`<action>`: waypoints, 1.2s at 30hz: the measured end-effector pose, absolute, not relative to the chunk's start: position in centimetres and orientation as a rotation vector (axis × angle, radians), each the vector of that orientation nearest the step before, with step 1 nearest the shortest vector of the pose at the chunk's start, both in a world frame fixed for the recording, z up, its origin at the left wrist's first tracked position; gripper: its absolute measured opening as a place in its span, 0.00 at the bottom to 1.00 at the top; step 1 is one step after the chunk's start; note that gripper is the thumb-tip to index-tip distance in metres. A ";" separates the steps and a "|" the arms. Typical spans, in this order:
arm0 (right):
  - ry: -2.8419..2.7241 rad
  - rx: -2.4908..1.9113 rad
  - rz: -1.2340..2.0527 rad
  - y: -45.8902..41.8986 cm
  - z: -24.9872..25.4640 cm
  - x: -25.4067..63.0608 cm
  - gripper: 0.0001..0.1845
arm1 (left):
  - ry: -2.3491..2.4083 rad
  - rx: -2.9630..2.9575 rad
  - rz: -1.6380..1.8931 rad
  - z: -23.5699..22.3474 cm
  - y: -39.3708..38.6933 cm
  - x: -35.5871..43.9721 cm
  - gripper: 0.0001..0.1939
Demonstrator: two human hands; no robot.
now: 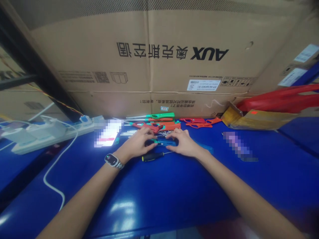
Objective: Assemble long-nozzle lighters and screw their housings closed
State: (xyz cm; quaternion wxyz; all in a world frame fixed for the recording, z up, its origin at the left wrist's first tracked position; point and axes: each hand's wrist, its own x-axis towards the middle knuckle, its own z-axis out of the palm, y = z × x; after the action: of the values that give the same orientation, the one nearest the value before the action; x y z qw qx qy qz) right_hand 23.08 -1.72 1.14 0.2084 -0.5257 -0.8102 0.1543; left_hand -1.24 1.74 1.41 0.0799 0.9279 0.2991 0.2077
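Note:
Both hands are at a blue lighter handle [166, 143], part of a long-necked lighter, lying low over the table. My left hand [136, 141], with a watch on its wrist, pinches the left end between thumb and fingers. My right hand [185, 142] has its thumb and curled fingers around the right end. Small pale parts lie just behind the handle, too small to name. A black and yellow screwdriver [152, 156] rests in front, its tip running under my right hand. Another blue casing piece [206, 148] lies beyond my right wrist, partly hidden.
Behind the hands lie a green lighter [163, 116], orange and red lighters, and loose red casings [193, 120]. A lit phone [109, 132] and a power strip [74, 131] are left. To the right are another phone [239, 146] and an open carton [264, 120]. Large cardboard [159, 76] stands behind.

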 end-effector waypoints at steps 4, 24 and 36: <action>-2.254 -1.464 0.480 -1.3 0.4 23.0 0.14 | 0.894 2.775 0.607 1.2 2.1 -1.2 0.13; -2.066 -1.454 0.311 -0.8 0.4 23.7 0.11 | 1.077 2.825 0.715 1.8 2.5 -2.4 0.14; -2.192 -1.404 0.337 -0.7 1.4 21.5 0.07 | 1.247 2.697 0.677 2.8 3.4 -5.1 0.13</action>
State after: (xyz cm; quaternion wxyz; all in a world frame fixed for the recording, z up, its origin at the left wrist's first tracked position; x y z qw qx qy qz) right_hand 21.46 -0.75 1.37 0.2557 -0.5172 -0.8073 0.1243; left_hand -5.05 3.42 2.80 0.0472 0.8841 0.4086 0.2219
